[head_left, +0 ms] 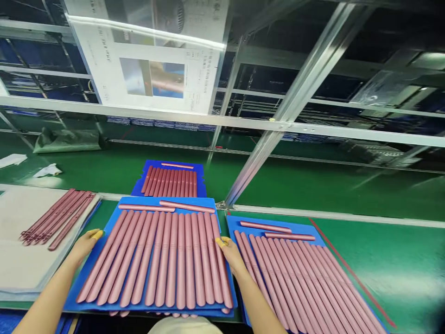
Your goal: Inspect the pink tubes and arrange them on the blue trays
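A blue board [148, 267] lies before me, bearing a row of pink tubes [170, 260] with two more laid crosswise along its far edge. My left hand [86, 243] grips the board's left edge, yellow covers on its fingertips. On the opposite edge, my right hand [231, 253] is closed around the side, also with yellow fingertip covers; its thumb is close to the outermost tube. Pink tube ends peek out beneath the near edge, so another loaded layer lies underneath. The fingers under the board are hidden.
To the right, a second blue board [257, 260] carries similar tubes. Behind is a darker blue board [139, 191] with tubes. Slim dark-pink strips [62, 215] lie on a pale sheet [21, 269] at left. A metal post [257, 162] rises from the green table [392, 260].
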{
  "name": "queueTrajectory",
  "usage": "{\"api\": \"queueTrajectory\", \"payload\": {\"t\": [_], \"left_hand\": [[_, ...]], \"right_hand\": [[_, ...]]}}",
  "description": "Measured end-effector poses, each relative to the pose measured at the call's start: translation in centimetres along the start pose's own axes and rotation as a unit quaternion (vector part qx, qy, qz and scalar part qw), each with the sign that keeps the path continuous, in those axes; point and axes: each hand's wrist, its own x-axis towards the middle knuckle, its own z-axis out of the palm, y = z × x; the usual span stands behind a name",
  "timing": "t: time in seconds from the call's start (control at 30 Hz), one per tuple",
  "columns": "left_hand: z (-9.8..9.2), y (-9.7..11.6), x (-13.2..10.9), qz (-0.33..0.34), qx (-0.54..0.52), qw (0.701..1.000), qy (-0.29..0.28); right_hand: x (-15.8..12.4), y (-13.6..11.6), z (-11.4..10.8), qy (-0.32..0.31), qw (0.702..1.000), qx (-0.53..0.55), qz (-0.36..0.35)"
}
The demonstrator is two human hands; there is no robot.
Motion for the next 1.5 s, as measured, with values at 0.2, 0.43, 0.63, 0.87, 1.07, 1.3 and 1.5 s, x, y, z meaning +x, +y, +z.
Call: {"api": "queueTrajectory", "payload": {"t": [0.2,0.43,0.63,0.87,1.07,1.3,1.5], "left_hand": [[1.2,0.8,-0.1,-0.063,-0.096,0.991,-0.069],[1.0,0.2,-4.8,-0.103,-0.203,0.971,-0.079],[-0.2,0.2,-8.1,-0.122,-0.275,0.953,-0.035],[0.2,-2.0,-8.5,-0.143,-0.282,0.948,0.032],[0.3,-2.6,-8.9,-0.145,-0.268,0.952,0.036],[0.4,-2.0,-9.0,-0.152,-0.251,0.955,0.044],[0.0,-3.3,-8.6,-0.193,-0.236,0.950,0.063]], "right_hand": [[0.0,-1.1,-0.4,0.001,1.000,0.020,0.008],[-1.5,-0.9,-3.4,0.019,1.000,0.014,0.011],[-3.4,0.3,-4.9,0.043,0.997,0.047,0.045],[-4.4,0.2,-4.0,0.057,0.994,0.026,0.095],[-4.2,1.7,-4.2,0.096,0.990,-0.002,0.099],[-4.4,1.6,-4.4,0.072,0.990,0.007,0.122],[-4.8,1.5,-4.8,0.074,0.991,0.010,0.113]]}}
